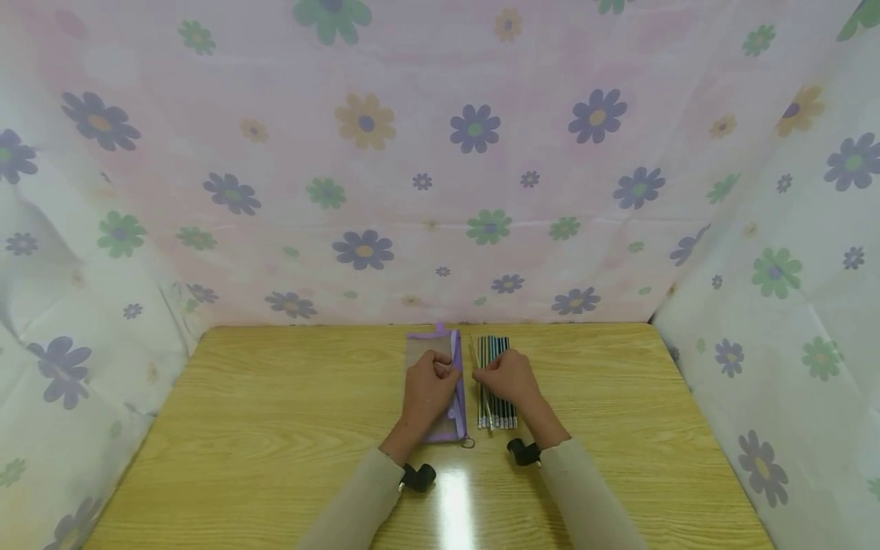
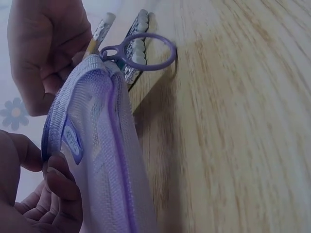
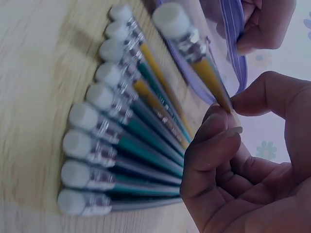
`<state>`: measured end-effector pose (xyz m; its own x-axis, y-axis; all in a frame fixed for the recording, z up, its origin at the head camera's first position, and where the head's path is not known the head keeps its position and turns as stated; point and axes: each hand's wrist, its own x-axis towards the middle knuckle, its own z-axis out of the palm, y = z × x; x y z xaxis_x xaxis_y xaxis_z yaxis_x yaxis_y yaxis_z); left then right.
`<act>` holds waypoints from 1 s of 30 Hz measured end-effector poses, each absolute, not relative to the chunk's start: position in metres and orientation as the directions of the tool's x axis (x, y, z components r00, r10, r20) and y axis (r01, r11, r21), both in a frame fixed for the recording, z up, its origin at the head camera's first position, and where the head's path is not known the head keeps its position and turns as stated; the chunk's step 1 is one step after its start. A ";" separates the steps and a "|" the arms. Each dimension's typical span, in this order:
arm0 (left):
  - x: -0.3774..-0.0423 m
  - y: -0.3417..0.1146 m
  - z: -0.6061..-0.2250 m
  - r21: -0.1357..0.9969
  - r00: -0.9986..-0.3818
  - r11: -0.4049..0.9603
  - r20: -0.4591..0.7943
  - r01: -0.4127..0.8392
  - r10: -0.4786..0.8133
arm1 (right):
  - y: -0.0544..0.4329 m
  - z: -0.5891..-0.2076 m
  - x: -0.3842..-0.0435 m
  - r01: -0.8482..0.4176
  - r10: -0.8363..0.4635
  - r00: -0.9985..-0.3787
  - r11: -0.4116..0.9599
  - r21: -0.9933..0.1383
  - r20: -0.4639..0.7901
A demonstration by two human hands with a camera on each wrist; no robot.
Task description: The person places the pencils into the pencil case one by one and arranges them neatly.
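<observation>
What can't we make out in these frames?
- Label, left wrist view: print too small and blurred to read.
- Purple pouch, left wrist view: lower part cut off by the bottom edge.
- Pencil row, right wrist view: far ends hidden behind the right hand; lettering blurred.
- Left hand, right wrist view: partly cut off by the top edge.

Looks like a small screened-off table nook — closed in at the back and on both sides by flowered sheets (image 1: 406, 176), set around a wood-grain table (image 1: 275, 405). Impossible to tell whether in a home, a workshop or elsewhere.
</observation>
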<state>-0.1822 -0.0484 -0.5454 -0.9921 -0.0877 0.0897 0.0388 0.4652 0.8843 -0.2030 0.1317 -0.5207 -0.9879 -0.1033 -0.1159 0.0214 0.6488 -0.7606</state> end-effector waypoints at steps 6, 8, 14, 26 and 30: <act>-0.182 -0.048 -0.544 0.890 -0.990 0.455 0.099 0.045 -0.098 | 0.125 -0.521 -0.205 0.043 -0.114 -0.983 0.621 -0.783 -0.144; -0.182 -0.048 -0.543 0.894 -0.991 0.446 0.097 0.044 -0.096 | 0.122 -0.521 -0.206 0.050 -0.118 -0.981 0.614 -0.788 -0.155; -0.182 -0.049 -0.541 0.903 -0.991 0.428 0.079 0.026 -0.106 | 0.117 -0.524 -0.209 0.070 -0.123 -0.976 0.598 -0.799 -0.177; -0.180 -0.049 -0.539 0.919 -0.991 0.393 0.067 0.018 -0.112 | 0.109 -0.528 -0.206 0.204 -0.146 -0.949 0.391 -0.897 -0.280; -0.181 -0.050 -0.540 0.923 -0.992 0.384 0.068 0.020 -0.111 | 0.107 -0.528 -0.206 0.211 -0.151 -0.947 0.371 -0.904 -0.283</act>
<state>-0.1806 -0.0500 -0.5395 -0.9915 -0.1109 0.0678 0.0201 0.3842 0.9230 -0.2061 0.1066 -0.5275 -0.9470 -0.1515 -0.2834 0.2112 0.3714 -0.9041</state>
